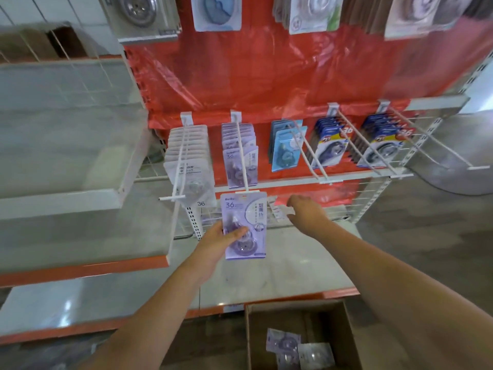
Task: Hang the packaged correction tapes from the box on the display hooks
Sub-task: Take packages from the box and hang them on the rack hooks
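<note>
Head view of a shop display. The left hand (221, 236) grips a purple pack (244, 225) by its lower half, thumb across the front, and holds it upright with its top edge at the tip of the purple hook (241, 153), the landmark used here. Whether the hang hole is already over the tip cannot be told. Further back on that hook hangs a row of matching packs (240, 153). The right hand (306, 212), just right of the hook tip and below it, holds nothing; its fingers are loosely spread toward the wire rack. Left of the hook a second hook carries clear packs (186, 158); to the right hang light-blue packs (285, 145), then two rows of dark-blue packs (330, 142). Well below the hook, at the lower edge of the frame, the box (301, 340) stands open with a few packs (284, 341) left inside. Step in hand: threading one pack onto the hook. The next move likely calls for lining the hang hole up with the tip, sliding the pack back toward the hung row, then releasing it and reaching down to the box for another.
</note>
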`<action>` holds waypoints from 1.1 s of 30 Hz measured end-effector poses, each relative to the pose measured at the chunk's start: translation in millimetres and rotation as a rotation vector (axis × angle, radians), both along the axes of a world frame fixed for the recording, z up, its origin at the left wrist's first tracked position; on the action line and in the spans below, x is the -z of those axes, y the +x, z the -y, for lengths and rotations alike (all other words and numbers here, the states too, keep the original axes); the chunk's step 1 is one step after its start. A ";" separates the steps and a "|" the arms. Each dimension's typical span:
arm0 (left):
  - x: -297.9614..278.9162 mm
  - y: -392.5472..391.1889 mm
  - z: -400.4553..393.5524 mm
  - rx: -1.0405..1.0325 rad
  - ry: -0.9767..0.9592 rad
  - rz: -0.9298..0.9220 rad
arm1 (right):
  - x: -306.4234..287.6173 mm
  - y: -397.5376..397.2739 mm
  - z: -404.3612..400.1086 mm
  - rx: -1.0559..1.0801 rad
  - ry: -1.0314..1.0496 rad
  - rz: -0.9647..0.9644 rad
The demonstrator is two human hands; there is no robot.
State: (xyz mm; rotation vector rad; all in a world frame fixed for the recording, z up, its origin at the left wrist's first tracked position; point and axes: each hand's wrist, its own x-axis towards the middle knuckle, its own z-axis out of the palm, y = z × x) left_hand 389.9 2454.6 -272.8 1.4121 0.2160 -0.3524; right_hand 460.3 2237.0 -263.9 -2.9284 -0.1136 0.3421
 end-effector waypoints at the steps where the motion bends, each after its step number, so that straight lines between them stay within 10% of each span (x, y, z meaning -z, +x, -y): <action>1: -3.1 1.6 3.3 -0.017 0.012 0.016 | 0.8 -1.2 2.8 -0.013 0.003 -0.002; 33: -7.6 149.0 17.2 -0.322 0.324 -0.122 | 17.4 -1.5 17.5 -0.104 -0.028 -0.151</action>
